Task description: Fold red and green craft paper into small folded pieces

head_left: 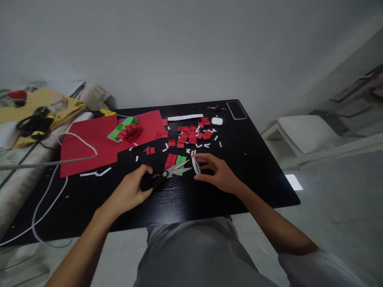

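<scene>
My left hand (135,187) is closed round the black handles of a pair of scissors (170,172), whose blades are parted and point right. Between the fingers and thumb of my right hand (218,172) is a roll of white tape (196,166), held on edge near the blade tips. Beneath and just behind the blades lie folded red paper pieces (170,160) and a green paper piece (183,160). A heap of small red paper pieces (188,135) lies farther back, with white strips scattered around it.
Large red sheets (89,143) cover the table's left part, with green folded paper (119,129) on them. A white cable (48,195) loops across the left edge. At the back right are a phone (236,110), a white case (217,121) and keys (217,108). A white stool (302,131) stands right.
</scene>
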The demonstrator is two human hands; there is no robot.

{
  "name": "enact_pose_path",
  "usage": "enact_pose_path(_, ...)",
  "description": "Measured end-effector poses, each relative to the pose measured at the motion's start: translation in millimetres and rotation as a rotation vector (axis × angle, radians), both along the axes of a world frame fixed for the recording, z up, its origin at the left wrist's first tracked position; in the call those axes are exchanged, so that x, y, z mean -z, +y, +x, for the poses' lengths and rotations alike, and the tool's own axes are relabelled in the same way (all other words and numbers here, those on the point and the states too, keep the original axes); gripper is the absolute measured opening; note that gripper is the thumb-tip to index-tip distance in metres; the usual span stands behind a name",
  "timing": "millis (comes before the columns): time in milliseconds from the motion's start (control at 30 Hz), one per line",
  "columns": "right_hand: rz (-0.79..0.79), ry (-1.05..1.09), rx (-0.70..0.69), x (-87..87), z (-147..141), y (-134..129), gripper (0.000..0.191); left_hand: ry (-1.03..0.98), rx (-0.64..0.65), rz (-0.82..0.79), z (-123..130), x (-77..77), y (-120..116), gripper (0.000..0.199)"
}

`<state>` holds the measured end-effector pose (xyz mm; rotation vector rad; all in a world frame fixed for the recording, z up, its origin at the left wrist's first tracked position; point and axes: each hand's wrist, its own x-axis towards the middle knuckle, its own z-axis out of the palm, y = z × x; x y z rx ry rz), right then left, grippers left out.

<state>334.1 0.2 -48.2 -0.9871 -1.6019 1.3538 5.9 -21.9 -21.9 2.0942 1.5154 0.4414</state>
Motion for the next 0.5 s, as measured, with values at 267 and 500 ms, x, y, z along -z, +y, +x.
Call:
enact_pose_path(267,-0.101,0.031,-0.057,2.7,-0.3,-2.2,0.061,0.011,0.028,0.046,1.0,2.1,3.7,0.024)
enact_pose_path(500,-0.097,-0.022,-0.054,2.3,-3.0,-2.6,0.051,0.002,0.045,0.046,0.0,9.4,3.4,0.024)
